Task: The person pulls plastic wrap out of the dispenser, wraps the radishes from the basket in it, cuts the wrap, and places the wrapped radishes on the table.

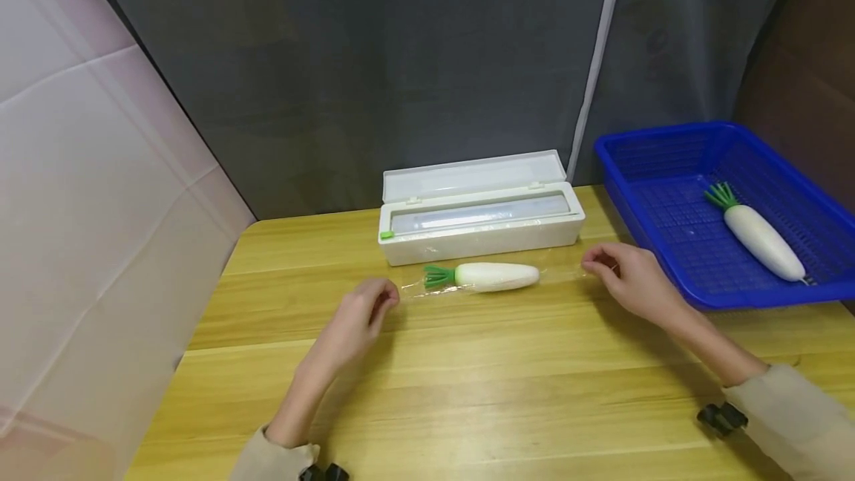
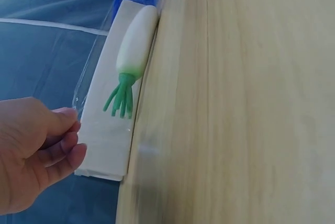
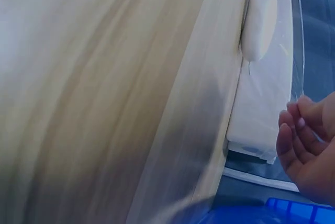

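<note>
- At the right, a blue basket point(image 1: 675, 223) holds one radish point(image 1: 764, 241).
- Beside it, a white box point(image 1: 484, 245) holds a roll point(image 1: 470, 216).
- Before that, the near radish point(image 1: 499, 276) lies sideways, leaves point(image 1: 439, 277) left.
- My left hand point(image 1: 350, 321) and right hand point(image 1: 631, 280) pinch clear wrap point(image 1: 415, 290).

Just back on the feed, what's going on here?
A person's left hand and right hand each pinch an end of a clear film. A white radish lies between the hands, in front of an open white box on the table; whether the film runs over or under it is hard to tell. A second radish sits in the blue basket.
</note>
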Demonstrator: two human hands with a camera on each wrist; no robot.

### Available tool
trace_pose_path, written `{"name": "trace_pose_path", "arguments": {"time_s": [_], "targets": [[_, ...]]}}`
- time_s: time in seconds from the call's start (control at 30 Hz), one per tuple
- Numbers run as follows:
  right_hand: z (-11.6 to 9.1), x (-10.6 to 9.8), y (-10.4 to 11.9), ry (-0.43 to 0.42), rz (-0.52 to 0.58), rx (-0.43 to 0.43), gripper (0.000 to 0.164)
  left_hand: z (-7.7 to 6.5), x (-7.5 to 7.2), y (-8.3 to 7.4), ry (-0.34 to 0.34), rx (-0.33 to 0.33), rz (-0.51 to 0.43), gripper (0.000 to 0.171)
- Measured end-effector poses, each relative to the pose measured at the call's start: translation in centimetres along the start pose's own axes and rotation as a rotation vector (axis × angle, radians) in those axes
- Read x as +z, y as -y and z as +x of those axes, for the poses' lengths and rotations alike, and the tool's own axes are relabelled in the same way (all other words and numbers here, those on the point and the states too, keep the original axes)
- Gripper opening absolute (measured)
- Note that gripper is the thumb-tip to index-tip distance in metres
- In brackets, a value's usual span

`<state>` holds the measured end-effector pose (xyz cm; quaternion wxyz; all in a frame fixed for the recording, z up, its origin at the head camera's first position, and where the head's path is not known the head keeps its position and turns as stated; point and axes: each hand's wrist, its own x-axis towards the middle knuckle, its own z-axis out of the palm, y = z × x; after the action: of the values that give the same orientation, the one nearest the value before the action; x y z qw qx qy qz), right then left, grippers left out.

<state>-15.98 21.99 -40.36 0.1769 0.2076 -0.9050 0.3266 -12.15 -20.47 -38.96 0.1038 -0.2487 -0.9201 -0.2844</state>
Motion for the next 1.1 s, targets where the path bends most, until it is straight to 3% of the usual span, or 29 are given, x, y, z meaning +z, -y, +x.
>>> {"name": "trace_pose_path", "arguments": {"time_s": [0.27, 0.6, 1.1], "targets": [[0.7, 0.7, -0.1, -0.052, -0.035, 0.043, 0.006, 0.7, 0.2, 0.0, -0.101, 0.003, 0.011, 0.004], [1.7, 1.4, -0.2, -0.077, -0.041, 0.097, 0.007, 2.1, 0.6, 0.9, -0.204, 0.099, 0.08, 0.004], [3.0, 1.7, -0.1, -0.011, -0.092, 0.199, 0.005, 4.2, 1.0, 1.9, -0.246, 0.1, 0.144, 0.004]]}}
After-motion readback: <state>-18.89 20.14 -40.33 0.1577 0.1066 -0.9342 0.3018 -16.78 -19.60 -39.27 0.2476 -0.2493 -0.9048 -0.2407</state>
